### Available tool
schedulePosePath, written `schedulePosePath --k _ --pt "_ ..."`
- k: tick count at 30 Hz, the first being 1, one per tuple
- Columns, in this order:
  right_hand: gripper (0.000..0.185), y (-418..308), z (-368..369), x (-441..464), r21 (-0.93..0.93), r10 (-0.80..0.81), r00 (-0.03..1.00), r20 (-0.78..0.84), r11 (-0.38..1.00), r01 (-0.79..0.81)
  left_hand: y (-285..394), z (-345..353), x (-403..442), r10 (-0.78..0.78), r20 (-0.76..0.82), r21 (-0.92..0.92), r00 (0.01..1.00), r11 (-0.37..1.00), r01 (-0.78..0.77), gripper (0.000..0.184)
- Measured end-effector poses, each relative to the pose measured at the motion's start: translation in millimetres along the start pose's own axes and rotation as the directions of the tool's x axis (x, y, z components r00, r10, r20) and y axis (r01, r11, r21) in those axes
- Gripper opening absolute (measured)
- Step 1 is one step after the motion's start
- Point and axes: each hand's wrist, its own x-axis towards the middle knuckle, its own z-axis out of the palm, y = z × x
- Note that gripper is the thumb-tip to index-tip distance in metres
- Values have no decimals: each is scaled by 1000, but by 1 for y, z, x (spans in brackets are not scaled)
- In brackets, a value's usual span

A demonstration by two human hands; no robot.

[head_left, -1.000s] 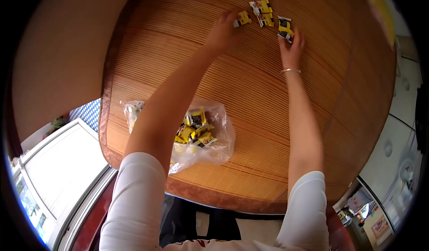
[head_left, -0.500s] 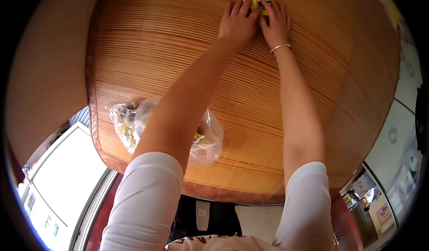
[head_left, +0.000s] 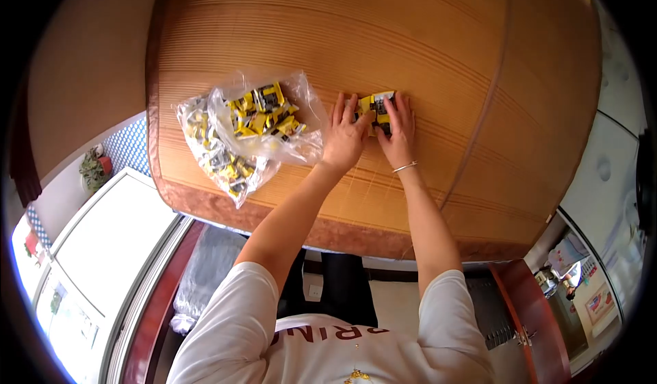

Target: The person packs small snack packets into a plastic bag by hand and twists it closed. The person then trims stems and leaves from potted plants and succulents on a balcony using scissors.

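Observation:
Several small yellow-and-black packets [head_left: 376, 102] lie bunched on the woven mat. My left hand [head_left: 347, 136] rests against their left side, fingers stretched out and thumb reaching over them. From the right, my right hand [head_left: 400, 134], with a thin bracelet at the wrist, touches the same packets with its fingers extended. Parts of the packets are hidden under the fingers. Left of my left hand lies a clear plastic bag [head_left: 311, 103] with many similar packets [head_left: 269, 98] inside; its edge comes close to that hand.
The woven mat [head_left: 424, 35] covers the broad surface and has a brown border [head_left: 328, 235] along the near edge. A seam runs to the right of my hands. Below the edge at right is a dark red cabinet door [head_left: 540, 315]; a potted plant [head_left: 94, 168] stands at far left.
Both hands have come back from the far part of the mat toward my body, with packets between them. My view has shifted, and the plastic bag is no longer behind my left arm.

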Motion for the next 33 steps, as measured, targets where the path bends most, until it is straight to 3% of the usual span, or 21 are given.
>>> schedulePosePath --k 1,4,5,8,12,13,15,18,19,22,25,28,29,31,32,33 --pt "71 -2 -1 -5 90 7 998 -55 996 -2 0 -5 -1 20 -110 15 994 1000 -18 44" --pt "64 -1 -3 -19 74 141 973 -181 989 -130 -3 -16 11 -39 -43 -158 998 987 31 49" --pt "59 -3 -5 -20 -30 148 968 -204 987 -157 -3 -13 14 -8 -114 -87 994 996 -2 52" --pt "50 1 4 -23 -145 293 954 -59 943 -299 -7 -4 14 -48 -118 -38 992 998 44 40" --pt "39 7 16 -26 9 261 947 -189 964 -264 -8 -4 16 -78 -47 -53 996 996 75 39" --pt "37 8 15 -28 120 360 918 -168 932 -343 -7 -8 18 -113 -63 -143 992 984 103 37" --pt "31 12 10 -29 329 536 839 -96 812 -482 -4 -19 26 -186 -87 -319 979 936 149 33" --pt "23 24 20 -39 743 540 841 -46 581 -332 4 -48 31 -286 -18 -560 958 797 227 28" --pt "18 20 14 -44 691 554 831 54 580 -432 6 -58 25 -295 30 -605 955 755 253 22" --pt "17 24 28 -62 754 602 788 130 456 -472 15 -79 -16 -228 168 -784 959 559 270 21" --pt "18 -50 -4 -54 933 539 809 234 109 -342 24 -118 -56 -276 235 -828 932 445 341 19" --pt "24 -126 -29 -25 924 398 907 137 280 -262 -3 -154 -56 -322 102 -752 941 595 285 19" --pt "25 -129 -13 -18 882 407 903 134 367 -296 -10 -170 -49 -314 -7 -661 949 714 231 20" --pt "27 -161 6 2 772 344 920 186 528 -354 -43 -188 -34 -191 -128 -301 973 943 145 24" --pt "33 -166 29 8 739 206 961 185 615 -274 -56 -198 -29 -76 -128 -56 989 996 69 27" --pt "30 -168 57 12 422 -38 992 -120 902 86 -60 -204 -27 28 -213 179 977 984 11 28"
